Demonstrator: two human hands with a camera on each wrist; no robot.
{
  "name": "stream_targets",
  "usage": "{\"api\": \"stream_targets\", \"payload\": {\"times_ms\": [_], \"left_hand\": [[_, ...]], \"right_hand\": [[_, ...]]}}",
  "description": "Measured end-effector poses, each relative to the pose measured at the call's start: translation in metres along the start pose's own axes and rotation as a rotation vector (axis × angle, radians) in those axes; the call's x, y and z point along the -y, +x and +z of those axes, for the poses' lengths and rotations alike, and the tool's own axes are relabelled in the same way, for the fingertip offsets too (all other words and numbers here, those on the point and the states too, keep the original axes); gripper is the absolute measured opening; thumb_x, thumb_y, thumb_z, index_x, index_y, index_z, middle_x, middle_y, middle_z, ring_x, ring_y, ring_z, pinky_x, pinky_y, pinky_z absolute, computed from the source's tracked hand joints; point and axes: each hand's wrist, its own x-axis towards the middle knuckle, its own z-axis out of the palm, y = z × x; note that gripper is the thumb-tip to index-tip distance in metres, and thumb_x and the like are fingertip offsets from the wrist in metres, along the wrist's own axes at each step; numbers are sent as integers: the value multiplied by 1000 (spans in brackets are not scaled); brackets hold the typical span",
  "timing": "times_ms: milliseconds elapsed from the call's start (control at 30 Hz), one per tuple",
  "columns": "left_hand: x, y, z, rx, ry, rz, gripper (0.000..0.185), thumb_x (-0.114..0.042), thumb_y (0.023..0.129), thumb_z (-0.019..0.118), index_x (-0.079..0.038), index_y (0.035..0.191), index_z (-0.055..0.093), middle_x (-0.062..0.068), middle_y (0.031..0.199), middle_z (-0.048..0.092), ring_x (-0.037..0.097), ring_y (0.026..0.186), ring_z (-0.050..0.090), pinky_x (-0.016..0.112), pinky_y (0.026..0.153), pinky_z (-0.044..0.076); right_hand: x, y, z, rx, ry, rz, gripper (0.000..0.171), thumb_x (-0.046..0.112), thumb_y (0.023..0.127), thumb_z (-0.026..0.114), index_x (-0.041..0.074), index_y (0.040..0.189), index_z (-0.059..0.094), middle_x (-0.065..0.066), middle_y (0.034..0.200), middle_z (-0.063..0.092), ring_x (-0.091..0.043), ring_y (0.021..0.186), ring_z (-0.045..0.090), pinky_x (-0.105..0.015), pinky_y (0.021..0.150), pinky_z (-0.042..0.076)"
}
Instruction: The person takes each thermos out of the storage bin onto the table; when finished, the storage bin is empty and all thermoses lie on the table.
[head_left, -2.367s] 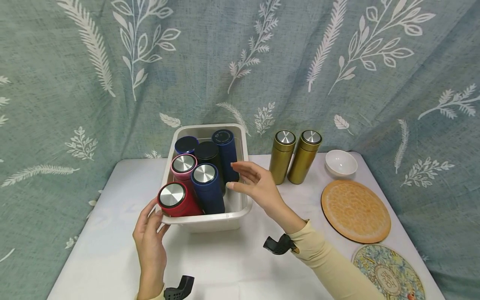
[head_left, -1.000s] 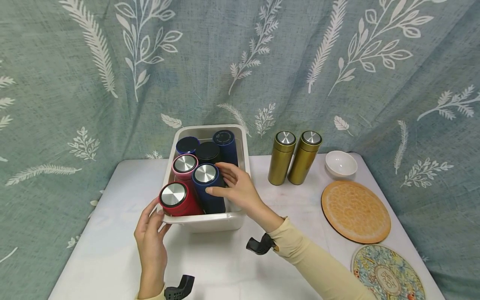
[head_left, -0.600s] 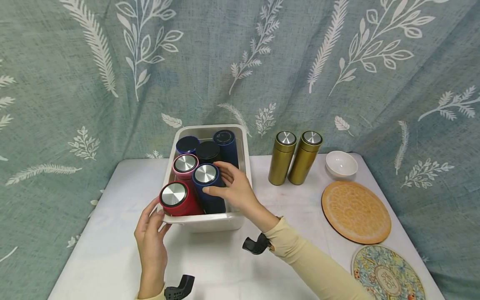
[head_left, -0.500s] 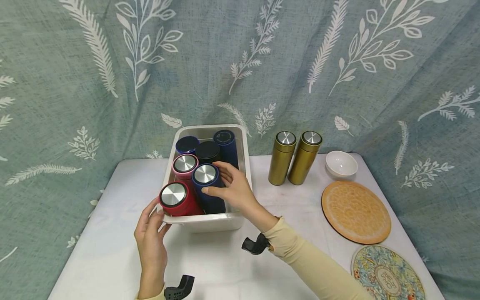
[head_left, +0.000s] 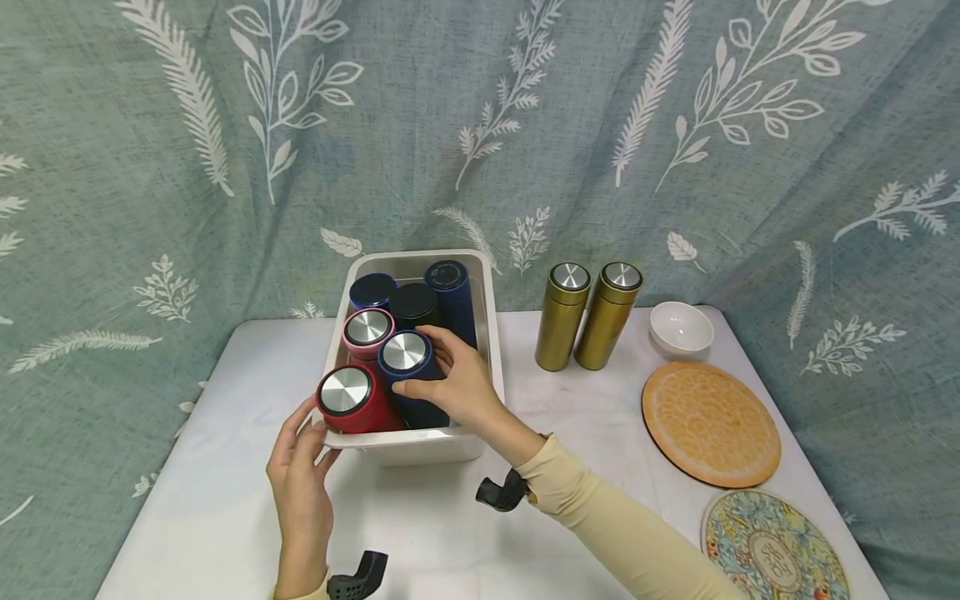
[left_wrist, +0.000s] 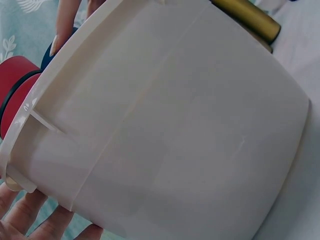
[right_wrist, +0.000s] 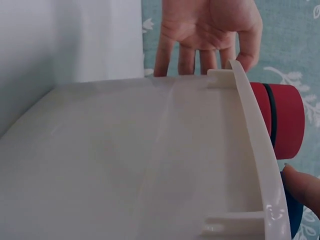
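Observation:
In the head view, a white plastic bin [head_left: 420, 439] holds several thermos flasks. My left hand [head_left: 302, 479] grips its near left corner, thumb at the rim and fingers along the outside. With thumb and fingers on either side, my right hand [head_left: 467, 387] holds the blue flask [head_left: 405, 352] with a silver lid, which leans slightly left. A red flask [head_left: 345, 390] tilts over the near left corner; its top also juts past the rim in the right wrist view. Behind them are a pink flask [head_left: 367, 327], a black flask [head_left: 415, 302] and two dark blue ones.
Two gold flasks [head_left: 564, 321] stand upright right of the bin. Farther right are a white bowl [head_left: 681, 327], a round orange mat [head_left: 711, 423] and a patterned round mat [head_left: 776, 546]. A leaf-print curtain [head_left: 405, 125] hangs behind the table.
My right hand has moved left from the bin's right side onto the blue flask and closed on it. That flask's top has shifted slightly left. My left hand stays at the corner.

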Motion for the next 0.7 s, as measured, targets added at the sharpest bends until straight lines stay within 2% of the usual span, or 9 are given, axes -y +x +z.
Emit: {"api": "stream_targets", "payload": {"times_ms": [267,700], "left_hand": [[0,0,0,-14,15,-6,35,-14,103,51,-10,137,60,-6,113,72,5,97,70,18,76,57],[0,-1,2,-18,18,-11,35,-13,103,51,-11,137,60,-6,113,72,4,97,70,18,76,56]], "right_hand": [[-1,0,5,-5,-10,-2,80,12,74,88,17,144,51,-8,142,57,-21,137,54,-34,119,37],[1,-1,4,-42,1,-7,78,14,71,91,14,139,53,-8,137,59,-21,133,56,-33,116,41]]}}
